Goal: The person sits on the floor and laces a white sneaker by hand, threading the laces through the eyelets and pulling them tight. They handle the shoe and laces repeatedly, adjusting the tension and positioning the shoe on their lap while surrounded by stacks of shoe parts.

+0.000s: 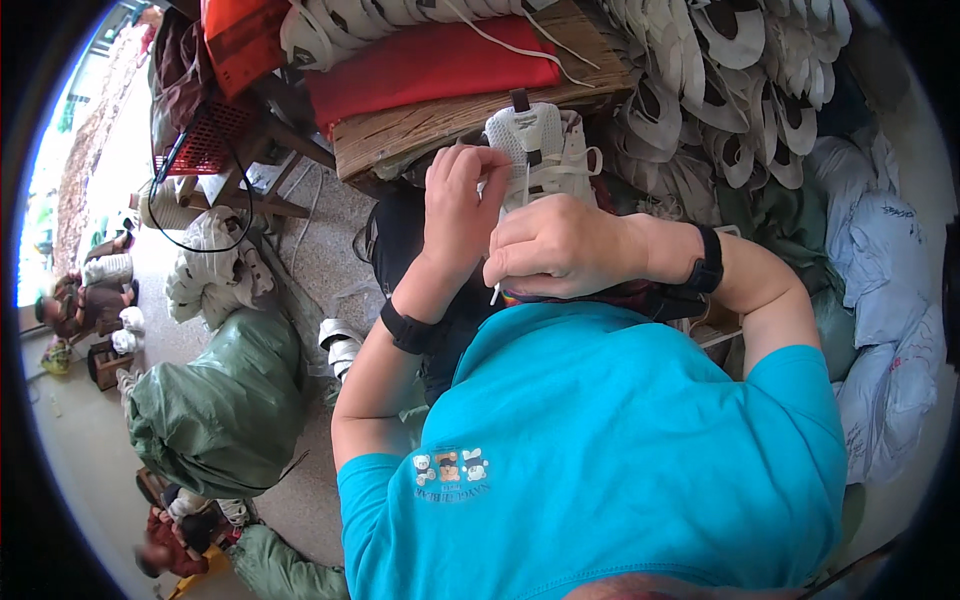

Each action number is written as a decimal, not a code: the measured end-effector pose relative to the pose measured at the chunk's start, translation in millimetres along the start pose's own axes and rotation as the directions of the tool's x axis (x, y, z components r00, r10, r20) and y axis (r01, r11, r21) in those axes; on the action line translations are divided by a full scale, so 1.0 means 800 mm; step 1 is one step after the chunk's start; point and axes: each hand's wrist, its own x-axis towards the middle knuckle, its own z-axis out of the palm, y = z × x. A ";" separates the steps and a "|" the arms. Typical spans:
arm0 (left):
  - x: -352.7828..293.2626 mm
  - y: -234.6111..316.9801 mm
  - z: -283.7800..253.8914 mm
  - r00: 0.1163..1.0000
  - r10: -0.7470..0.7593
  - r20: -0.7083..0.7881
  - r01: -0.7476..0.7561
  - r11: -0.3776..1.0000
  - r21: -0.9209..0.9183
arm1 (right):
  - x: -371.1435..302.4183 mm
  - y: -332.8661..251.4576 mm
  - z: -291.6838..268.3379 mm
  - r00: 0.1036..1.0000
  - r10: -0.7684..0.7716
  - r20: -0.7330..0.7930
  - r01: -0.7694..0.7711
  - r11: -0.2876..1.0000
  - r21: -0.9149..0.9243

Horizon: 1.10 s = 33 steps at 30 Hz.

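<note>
A white mesh shoe upper with a dark pull tab lies before me at the edge of a wooden bench, its tongue toward the far side. My left hand is closed at its left edge, thumb and fingertips pinching there. Just right of it and nearer to me, my right hand is closed in a fist on a white shoelace. That lace runs up to the upper, and a thin white end pokes out below the fist. The near part of the upper is hidden under my right hand.
Red cloth and a row of white shoe uppers cover the wooden bench. More uppers hang in bunches at the right. White sacks are stacked far right; a green sack stands left. Other people sit at the far left.
</note>
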 end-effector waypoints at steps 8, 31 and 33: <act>0.015 0.008 0.009 0.989 0.148 0.014 -0.144 0.928 0.344 | -0.008 0.013 0.010 0.998 0.012 -0.060 -0.010 1.000 0.027; 0.023 0.001 0.023 0.996 -0.063 0.065 0.041 0.953 0.299 | -0.035 0.085 -0.050 0.879 0.332 -0.342 -0.464 0.761 -0.454; 0.020 -0.001 0.026 0.996 -0.068 0.054 0.051 0.963 0.265 | -0.035 0.090 -0.049 0.885 0.327 -0.330 -0.450 0.780 -0.434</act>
